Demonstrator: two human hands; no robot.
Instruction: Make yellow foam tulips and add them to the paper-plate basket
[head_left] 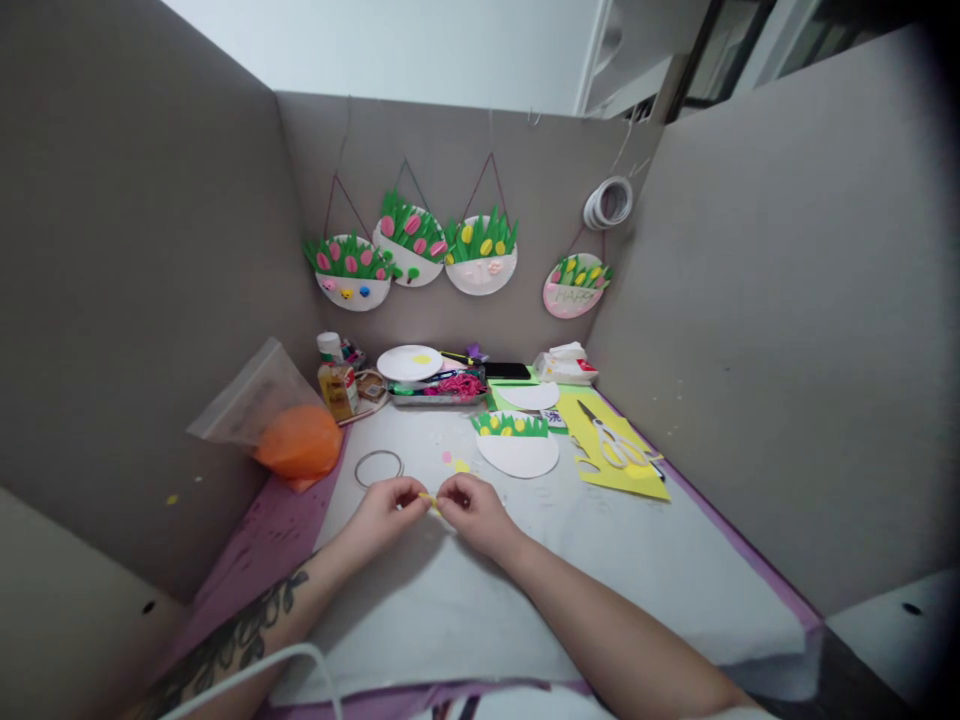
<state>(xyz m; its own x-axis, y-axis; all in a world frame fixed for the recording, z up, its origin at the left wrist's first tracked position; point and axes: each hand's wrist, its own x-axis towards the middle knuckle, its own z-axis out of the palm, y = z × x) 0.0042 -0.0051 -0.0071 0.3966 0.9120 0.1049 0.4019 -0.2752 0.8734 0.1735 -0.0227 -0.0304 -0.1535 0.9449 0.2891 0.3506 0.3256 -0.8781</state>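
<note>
My left hand [395, 506] and my right hand [471, 508] meet over the middle of the table, each in a pinch. Between their fingertips is a small yellow paper piece [428, 499], mostly covered by the fingers. Just beyond lie a yellow paper cutout [461, 466] and a pink one [447, 456]. A half-finished white paper plate basket [517, 455] with green paper grass and yellow flowers rests flat past my right hand. Left of it, near my left hand, lies a thin metal ring [379, 468].
White-handled scissors [619, 446] lie on a cut yellow sheet [637, 475] at right. An orange-filled zip bag [300, 440] and a glue bottle [339, 390] stand left. Behind are a supply tray [439, 398] and a tissue pack [568, 366]. Grey panels [757, 320] enclose the table; plate baskets [481, 272] hang at the back.
</note>
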